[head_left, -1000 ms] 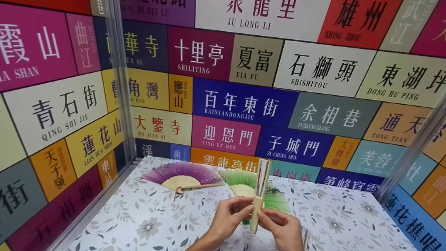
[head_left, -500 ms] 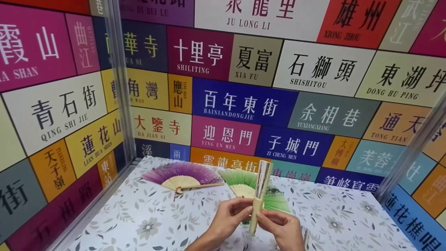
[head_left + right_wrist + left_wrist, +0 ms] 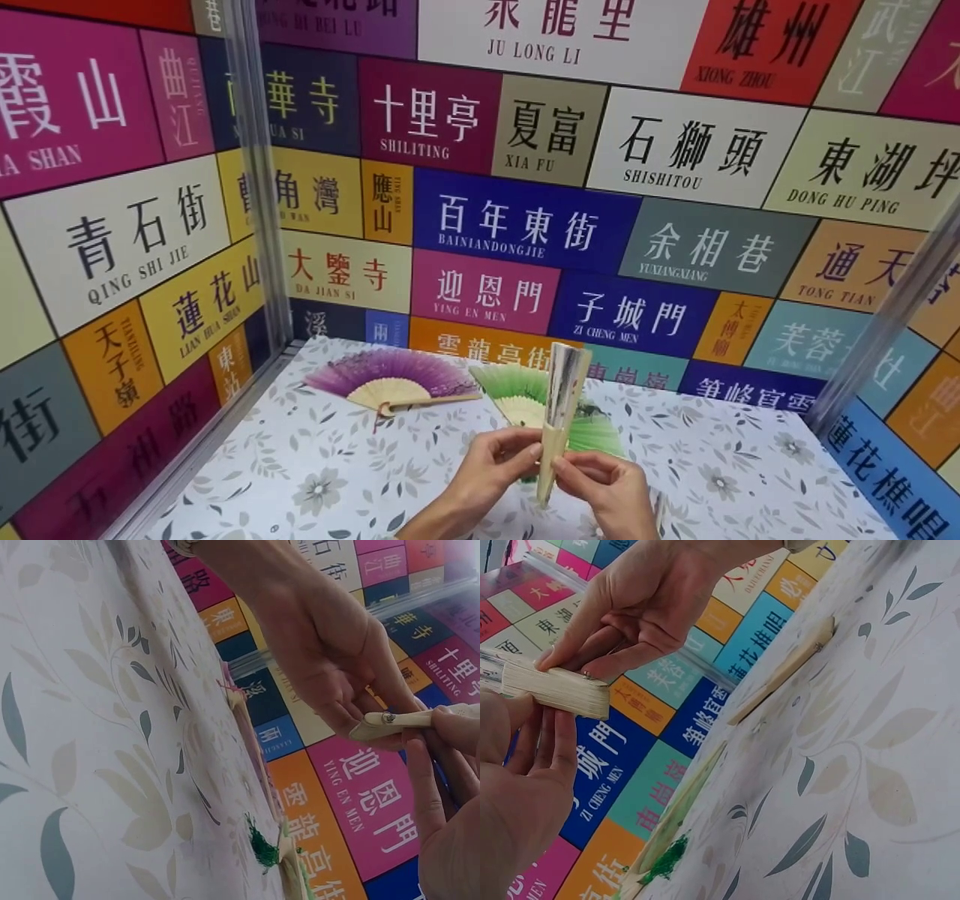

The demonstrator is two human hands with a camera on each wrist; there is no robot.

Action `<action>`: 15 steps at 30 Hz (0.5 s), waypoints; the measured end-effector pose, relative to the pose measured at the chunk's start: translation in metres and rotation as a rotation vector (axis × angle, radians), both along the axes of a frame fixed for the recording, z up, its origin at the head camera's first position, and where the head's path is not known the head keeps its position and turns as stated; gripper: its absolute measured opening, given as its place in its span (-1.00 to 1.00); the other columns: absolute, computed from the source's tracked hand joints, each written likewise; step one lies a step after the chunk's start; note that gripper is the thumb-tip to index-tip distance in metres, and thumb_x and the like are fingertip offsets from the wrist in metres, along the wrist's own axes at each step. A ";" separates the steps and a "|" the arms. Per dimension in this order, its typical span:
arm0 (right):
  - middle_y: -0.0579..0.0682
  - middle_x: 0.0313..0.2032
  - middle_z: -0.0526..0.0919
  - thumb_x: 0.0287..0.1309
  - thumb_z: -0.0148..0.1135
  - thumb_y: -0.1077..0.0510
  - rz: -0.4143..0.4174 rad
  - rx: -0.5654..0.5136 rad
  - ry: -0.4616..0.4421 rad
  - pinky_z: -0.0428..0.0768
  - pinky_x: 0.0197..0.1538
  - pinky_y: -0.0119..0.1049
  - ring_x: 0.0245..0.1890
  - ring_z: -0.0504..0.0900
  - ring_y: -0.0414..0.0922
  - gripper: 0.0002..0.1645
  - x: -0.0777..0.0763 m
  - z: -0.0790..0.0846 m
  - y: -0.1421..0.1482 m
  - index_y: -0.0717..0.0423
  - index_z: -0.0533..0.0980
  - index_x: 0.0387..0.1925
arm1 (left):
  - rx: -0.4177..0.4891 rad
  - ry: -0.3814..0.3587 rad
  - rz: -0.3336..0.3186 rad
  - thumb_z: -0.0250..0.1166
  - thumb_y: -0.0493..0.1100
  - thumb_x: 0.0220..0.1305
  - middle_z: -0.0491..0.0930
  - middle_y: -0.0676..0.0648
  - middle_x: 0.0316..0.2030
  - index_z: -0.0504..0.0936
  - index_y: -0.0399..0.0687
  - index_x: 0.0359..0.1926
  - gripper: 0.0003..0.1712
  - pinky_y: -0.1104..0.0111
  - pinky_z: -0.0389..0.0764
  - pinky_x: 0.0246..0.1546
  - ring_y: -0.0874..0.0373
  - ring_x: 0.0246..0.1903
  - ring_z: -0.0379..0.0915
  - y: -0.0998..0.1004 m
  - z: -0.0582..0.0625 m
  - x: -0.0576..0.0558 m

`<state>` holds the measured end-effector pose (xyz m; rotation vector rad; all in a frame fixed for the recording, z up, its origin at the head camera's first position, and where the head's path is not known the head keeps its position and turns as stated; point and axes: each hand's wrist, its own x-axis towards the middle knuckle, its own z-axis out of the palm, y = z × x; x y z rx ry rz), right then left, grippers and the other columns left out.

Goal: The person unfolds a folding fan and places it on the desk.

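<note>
Walls [image 3: 517,210] of bright panels printed with Chinese characters and Latin-letter names rise on the left, far and right sides of a white table [image 3: 727,450] patterned with gray flowers and leaves. On the far left of the tabletop, a purple fan [image 3: 442,375] lies spread. Just to its right is a spread green fan [image 3: 510,386], partly hidden behind the work in front. At the near side, a person's left hand [image 3: 499,469] and right hand [image 3: 607,480] meet above the table, thumbs and fingers bent, each pinching the same pale fan [image 3: 559,409] from its own side. That fan stands nearly upright, its ribs gathered into a narrow wedge slightly wider at the top. The left wrist view shows a narrow wooden piece [image 3: 787,671] lying on the table. A dark green tassel [image 3: 667,859] rests by the green fan; a thin red tassel [image 3: 377,420] trails from the purple one.
</note>
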<state>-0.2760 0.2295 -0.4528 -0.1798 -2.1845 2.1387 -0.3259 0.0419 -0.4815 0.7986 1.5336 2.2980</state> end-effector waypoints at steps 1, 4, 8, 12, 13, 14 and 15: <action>0.05 -0.22 0.82 0.07 0.53 0.00 -0.005 0.004 0.001 0.79 -0.04 -0.18 -0.18 0.80 -0.10 -0.54 0.000 0.000 0.000 0.25 0.69 -0.10 | -0.003 -0.007 0.002 0.23 -0.14 0.46 0.67 -0.21 0.11 0.63 -0.15 0.18 -0.65 0.21 0.70 0.13 0.01 0.11 0.63 0.000 0.000 0.000; 0.05 -0.23 0.82 0.08 0.53 0.01 -0.022 0.008 0.005 0.79 -0.05 -0.19 -0.19 0.80 -0.11 -0.55 -0.001 -0.001 -0.002 0.25 0.69 -0.10 | -0.001 -0.023 0.008 0.23 -0.13 0.46 0.66 -0.19 0.12 0.62 -0.17 0.18 -0.64 0.22 0.71 0.13 0.02 0.12 0.63 0.000 0.000 0.000; 0.05 -0.26 0.82 0.11 0.51 0.06 -0.043 0.002 0.017 0.80 -0.10 -0.25 -0.21 0.80 -0.12 -0.58 -0.003 -0.004 -0.003 0.28 0.67 -0.09 | 0.013 -0.014 0.013 0.23 -0.16 0.46 0.66 -0.22 0.10 0.59 -0.23 0.19 -0.63 0.21 0.71 0.12 0.03 0.10 0.64 0.000 -0.001 -0.001; 0.05 -0.28 0.81 0.13 0.49 0.09 -0.061 -0.011 0.015 0.80 -0.12 -0.27 -0.24 0.80 -0.13 -0.59 -0.004 -0.005 -0.004 0.29 0.65 -0.08 | 0.032 -0.001 0.019 0.23 -0.19 0.45 0.67 -0.27 0.07 0.57 -0.30 0.18 -0.63 0.21 0.72 0.10 0.04 0.05 0.67 0.000 -0.001 -0.001; 0.05 -0.28 0.81 0.14 0.49 0.09 -0.064 -0.017 0.011 0.80 -0.12 -0.27 -0.24 0.80 -0.14 -0.59 -0.004 -0.005 -0.004 0.29 0.65 -0.07 | 0.034 -0.003 0.022 0.23 -0.19 0.45 0.67 -0.27 0.07 0.57 -0.30 0.18 -0.62 0.22 0.73 0.08 0.04 0.04 0.67 0.000 0.000 -0.001; 0.05 -0.28 0.81 0.14 0.48 0.09 -0.065 -0.024 0.006 0.80 -0.12 -0.27 -0.24 0.80 -0.14 -0.58 -0.004 -0.005 -0.004 0.29 0.64 -0.06 | 0.037 -0.006 0.024 0.22 -0.18 0.46 0.67 -0.27 0.07 0.57 -0.31 0.18 -0.62 0.22 0.73 0.08 0.04 0.04 0.67 0.000 0.000 -0.001; 0.05 -0.28 0.81 0.15 0.48 0.10 -0.062 -0.034 0.002 0.80 -0.11 -0.27 -0.24 0.80 -0.14 -0.58 -0.004 -0.004 -0.004 0.30 0.63 -0.05 | 0.041 -0.010 0.025 0.22 -0.18 0.46 0.67 -0.28 0.08 0.57 -0.31 0.18 -0.62 0.22 0.74 0.07 0.03 0.04 0.67 0.000 0.000 -0.001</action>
